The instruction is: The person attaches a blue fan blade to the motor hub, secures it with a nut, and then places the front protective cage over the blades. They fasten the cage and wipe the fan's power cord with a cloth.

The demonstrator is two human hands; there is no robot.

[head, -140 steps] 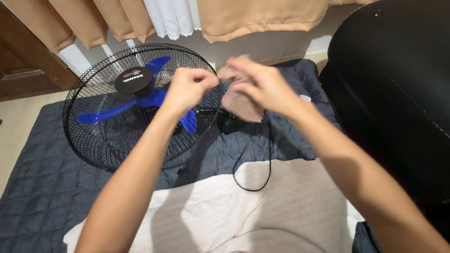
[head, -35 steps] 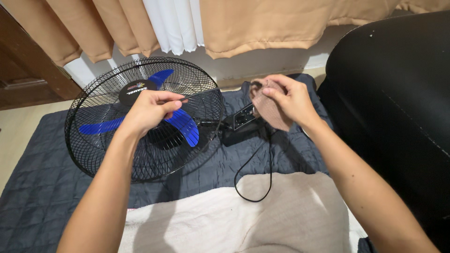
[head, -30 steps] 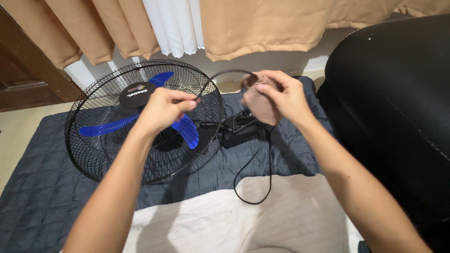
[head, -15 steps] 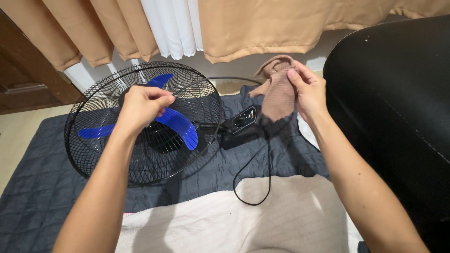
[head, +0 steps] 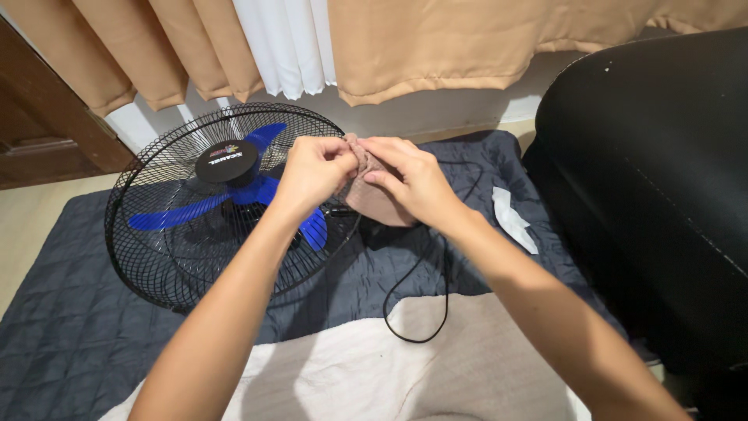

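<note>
Brown cloth (head: pixel 378 199) hangs pinched at its top edge between left hand (head: pixel 315 168) and right hand (head: pixel 409 179), fingers closed on it, held up over the fan (head: pixel 226 203) and cord (head: pixel 417 304) on the quilt (head: pixel 70 312)

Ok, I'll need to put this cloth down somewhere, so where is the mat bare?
The quilted mat is bare at near left, below the fan, and at its far right corner, above the white scrap. The middle is crowded: black cord, both hands with the brown cloth.
</note>
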